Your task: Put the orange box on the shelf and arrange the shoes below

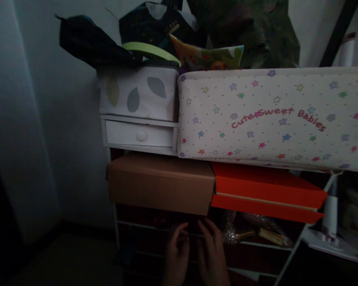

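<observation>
Both hands reach into a dim shelf under a stack of boxes. My left hand point(176, 254) has its fingers curled toward the shelf's rail point(143, 226); my right hand point(213, 252) is beside it with fingers spread. Neither visibly holds anything, though the dark hides what lies under the fingers. A glittery high-heeled shoe point(231, 234) lies just right of my right hand. Directly above the hands sit a brown cardboard box point(161, 182) and an orange box point(265, 190).
A long star-printed fabric organiser point(271, 119) reading "Cute Sweet Babies" rests on the boxes, beside a small white drawer unit point(140, 135) and a leaf-print box point(137, 93). Bags and a folded umbrella point(89, 39) are piled on top. A wall stands left; a white shelf point(331, 238) right.
</observation>
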Available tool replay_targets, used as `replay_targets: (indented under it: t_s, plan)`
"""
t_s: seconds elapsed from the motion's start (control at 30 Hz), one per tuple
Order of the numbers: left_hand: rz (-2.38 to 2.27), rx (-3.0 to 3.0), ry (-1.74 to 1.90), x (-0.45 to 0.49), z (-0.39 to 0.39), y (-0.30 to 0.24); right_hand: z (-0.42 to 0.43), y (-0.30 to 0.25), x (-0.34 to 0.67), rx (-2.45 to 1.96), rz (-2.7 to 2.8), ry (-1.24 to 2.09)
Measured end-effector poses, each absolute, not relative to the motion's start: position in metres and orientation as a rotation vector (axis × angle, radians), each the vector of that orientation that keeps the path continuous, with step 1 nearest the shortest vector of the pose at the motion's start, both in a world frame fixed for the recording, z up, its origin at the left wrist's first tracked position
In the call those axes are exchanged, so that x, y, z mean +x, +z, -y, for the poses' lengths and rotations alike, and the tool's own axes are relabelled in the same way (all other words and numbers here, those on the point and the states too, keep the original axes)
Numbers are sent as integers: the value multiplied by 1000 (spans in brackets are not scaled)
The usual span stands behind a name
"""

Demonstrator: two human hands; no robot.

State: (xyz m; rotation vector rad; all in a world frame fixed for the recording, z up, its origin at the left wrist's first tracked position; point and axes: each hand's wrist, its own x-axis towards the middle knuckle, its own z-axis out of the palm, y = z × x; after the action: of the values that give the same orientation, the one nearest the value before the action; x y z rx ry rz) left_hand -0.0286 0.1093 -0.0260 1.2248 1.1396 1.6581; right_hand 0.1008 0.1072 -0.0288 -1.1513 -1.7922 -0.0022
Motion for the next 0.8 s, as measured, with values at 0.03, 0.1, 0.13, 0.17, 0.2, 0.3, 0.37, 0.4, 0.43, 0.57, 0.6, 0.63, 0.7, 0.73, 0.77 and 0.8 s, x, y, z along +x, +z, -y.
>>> replay_targets:
  t_s: [0.03, 0.1, 0.13, 0.17, 0.2, 0.3, 0.37, 0.4, 0.43, 0.57, 0.6, 0.63, 0.7, 0.73, 0.77, 0.8]
  plan:
    - [-1228, 1204, 1734, -35, -109, -23, -106, -31, 98, -1117, 1852, 10]
    - [-1362, 1103, 1858, -49, -112, -22, -106, -37, 90, -1061, 1963, 68]
    - [-1413, 1034, 1904, -56, -114, -23, -107, -40, 87, -1046, 2003, 102]
    - [-1456, 966, 1940, -63, -117, -26, -108, -43, 82, -1043, 2029, 137]
    - [-1493, 898, 1966, -70, -120, -29, -110, -45, 78, -1051, 2043, 174]
    - [-1558, 738, 1962, -84, -127, -38, -114, -47, 62, -1094, 2037, 299]
    - [-1545, 709, 1915, -88, -130, -43, -116, -46, 51, -1100, 2011, 379]
    - [-1522, 719, 1891, -88, -131, -45, -117, -46, 45, -1091, 2001, 413]
    - [-1496, 735, 1869, -88, -131, -46, -118, -46, 39, -1077, 1996, 440]
    - [-1433, 797, 1837, -84, -131, -46, -121, -50, 22, -1052, 1995, 487]
    - [-1415, 812, 1835, -83, -131, -45, -123, -50, 20, -1050, 1987, 495]
    - [-1388, 832, 1835, -81, -130, -43, -124, -50, 19, -1042, 1974, 504]
    - [-1304, 892, 1827, -77, -128, -39, -127, -47, 19, -1010, 1932, 525]
    - [-1240, 935, 1815, -75, -127, -37, -128, -45, 20, -994, 1907, 538]
    - [-1170, 977, 1795, -72, -126, -36, -129, -43, 22, -980, 1882, 555]
    - [-1099, 1008, 1769, -70, -125, -34, -131, -41, 25, -969, 1862, 577]
